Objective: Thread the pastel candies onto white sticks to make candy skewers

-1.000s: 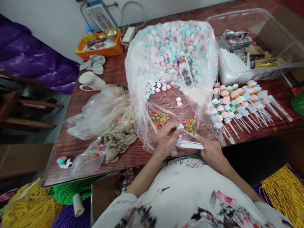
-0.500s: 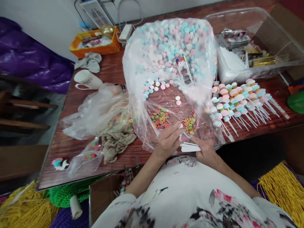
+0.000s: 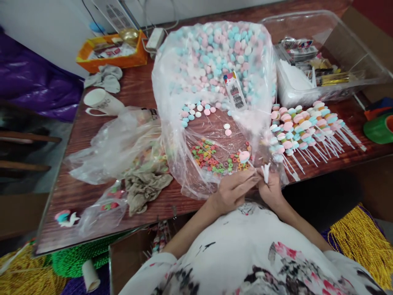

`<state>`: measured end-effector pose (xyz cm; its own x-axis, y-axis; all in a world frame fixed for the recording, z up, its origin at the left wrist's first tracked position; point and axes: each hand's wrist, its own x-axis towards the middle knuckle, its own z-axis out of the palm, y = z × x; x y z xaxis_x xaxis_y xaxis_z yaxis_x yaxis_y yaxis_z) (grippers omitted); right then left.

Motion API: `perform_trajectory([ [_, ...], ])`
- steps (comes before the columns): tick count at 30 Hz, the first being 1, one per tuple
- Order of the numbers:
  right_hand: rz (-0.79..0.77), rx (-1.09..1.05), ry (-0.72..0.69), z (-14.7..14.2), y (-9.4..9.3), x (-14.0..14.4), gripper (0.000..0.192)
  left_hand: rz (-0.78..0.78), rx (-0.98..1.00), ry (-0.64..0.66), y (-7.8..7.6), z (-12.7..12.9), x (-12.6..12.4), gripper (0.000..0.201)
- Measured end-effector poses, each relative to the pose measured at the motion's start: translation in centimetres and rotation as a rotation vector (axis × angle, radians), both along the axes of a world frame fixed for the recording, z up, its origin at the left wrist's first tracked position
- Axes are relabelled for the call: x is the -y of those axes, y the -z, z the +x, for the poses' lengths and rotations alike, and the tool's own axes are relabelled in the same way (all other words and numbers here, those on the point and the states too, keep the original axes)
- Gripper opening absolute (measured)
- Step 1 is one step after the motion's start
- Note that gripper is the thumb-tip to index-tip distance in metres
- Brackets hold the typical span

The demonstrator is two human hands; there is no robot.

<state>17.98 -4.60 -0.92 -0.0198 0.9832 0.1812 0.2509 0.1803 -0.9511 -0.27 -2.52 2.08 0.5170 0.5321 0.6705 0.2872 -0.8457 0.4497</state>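
My left hand is closed, its fingertips pinched at the lower end of a white stick topped with pink and blue candy pieces. Close beside it, my right hand grips a small bundle of white sticks, which point upward from the fist. The fingertips of both hands meet or nearly meet. Just beyond them, colourful cereal rings lie on a spread clear plastic bag. Farther up, the bag is full of pink, blue and white candies. A few loose candies lie near its mouth.
Finished-looking candy skewers are piled on the right. Behind them stands a clear plastic bin with packets. At left are a white mug, crumpled plastic bags, a brown cloth and an orange tray.
My left hand has moved right and down, toward my right hand. The candy-topped stick now shows above my fingers. The stick bundle has turned from lying sideways to pointing up.
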Motion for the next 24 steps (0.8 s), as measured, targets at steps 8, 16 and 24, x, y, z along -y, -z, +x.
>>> perform_trajectory([
  [8, -0.075, 0.239, 0.096, 3.1, 0.8, -0.2, 0.018, -0.189, -0.259, -0.311, -0.2, -1.9, -4.7, 0.019],
  [16, -0.073, 0.195, 0.042, 3.8, 0.7, 0.1, 0.022, -0.273, -0.769, -0.227, 1.4, 1.1, -8.3, 0.023],
  [24, -0.042, 0.192, -0.055, 4.0, 0.2, 0.1, 0.023, -0.544, -0.074, -0.259, -0.2, -1.4, -7.4, 0.011],
])
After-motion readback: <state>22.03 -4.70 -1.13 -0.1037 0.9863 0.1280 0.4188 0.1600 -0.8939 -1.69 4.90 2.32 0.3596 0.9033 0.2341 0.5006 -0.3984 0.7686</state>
